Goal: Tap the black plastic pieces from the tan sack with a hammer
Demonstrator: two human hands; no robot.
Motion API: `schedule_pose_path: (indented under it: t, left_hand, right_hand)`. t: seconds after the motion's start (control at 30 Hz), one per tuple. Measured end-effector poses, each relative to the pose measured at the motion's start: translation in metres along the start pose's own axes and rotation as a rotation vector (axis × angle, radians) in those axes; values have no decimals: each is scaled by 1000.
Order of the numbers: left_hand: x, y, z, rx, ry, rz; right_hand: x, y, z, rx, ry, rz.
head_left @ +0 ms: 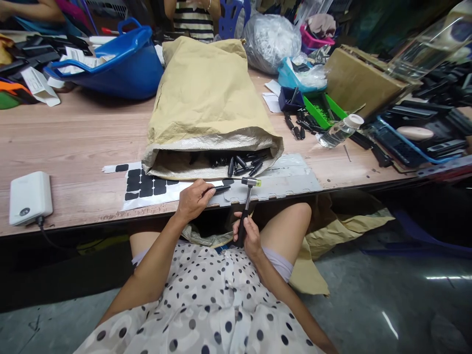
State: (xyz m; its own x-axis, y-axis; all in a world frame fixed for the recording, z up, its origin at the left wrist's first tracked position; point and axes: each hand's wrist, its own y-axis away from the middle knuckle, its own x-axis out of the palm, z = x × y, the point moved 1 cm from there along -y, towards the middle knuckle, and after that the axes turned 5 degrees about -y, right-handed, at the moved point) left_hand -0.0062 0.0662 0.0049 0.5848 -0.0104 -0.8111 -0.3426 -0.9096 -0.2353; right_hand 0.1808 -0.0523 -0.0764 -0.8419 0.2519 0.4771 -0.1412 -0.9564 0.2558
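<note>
At the table's front edge my left hand (193, 200) is closed on a slim black pen-like part (222, 188), which points right over a grey board (295, 177). My right hand (248, 233) grips the dark handle of a small hammer (250, 183). The hammer's metal head with a yellow-green tip is raised just right of the black part, apart from it. Behind both hands lies a large paper sack (210, 93), its mouth towards me, with several black cylindrical parts (239, 164) in the opening. A white sheet with black stickers (145, 187) lies left of my left hand.
On the left are a white power bank (31, 198) with a cable and a blue basin (110, 64). To the right stand a green tray (324, 110), a clear bottle (341, 132), a cardboard box (363, 81) and black parts. Another person (193, 19) sits across.
</note>
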Motion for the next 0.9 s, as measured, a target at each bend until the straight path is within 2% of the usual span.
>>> schedule_pose_path:
  t: [0.17, 0.27, 0.37, 0.47, 0.6, 0.63, 0.7, 0.8, 0.9]
  left_hand:
    - [-3, 16, -7, 222, 47, -71]
    - [-3, 39, -12, 401, -24, -119]
    - [7, 65, -12, 512, -128, -95]
    - [24, 81, -5, 417, -212, 38]
    - [42, 84, 6, 92, -286, 337]
    - [42, 83, 5, 59, -271, 395]
    - [38, 78, -3, 97, -196, 457]
    - [27, 63, -25, 253, -46, 386]
    - [19, 35, -45, 254, 28, 157]
  right_hand:
    - [0, -2, -3, -1, 15, -5]
    - [1, -2, -3, 3, 27, 1]
    - [1, -1, -3, 1, 27, 12]
    - [2, -1, -3, 1, 25, 17]
    - [2, -3, -3, 2, 30, 28]
    - [2, -3, -3, 2, 30, 28]
    - [2, -3, -3, 3, 32, 29]
    - [3, -2, -1, 0, 43, 40]
    - [3, -2, -1, -3, 56, 44]
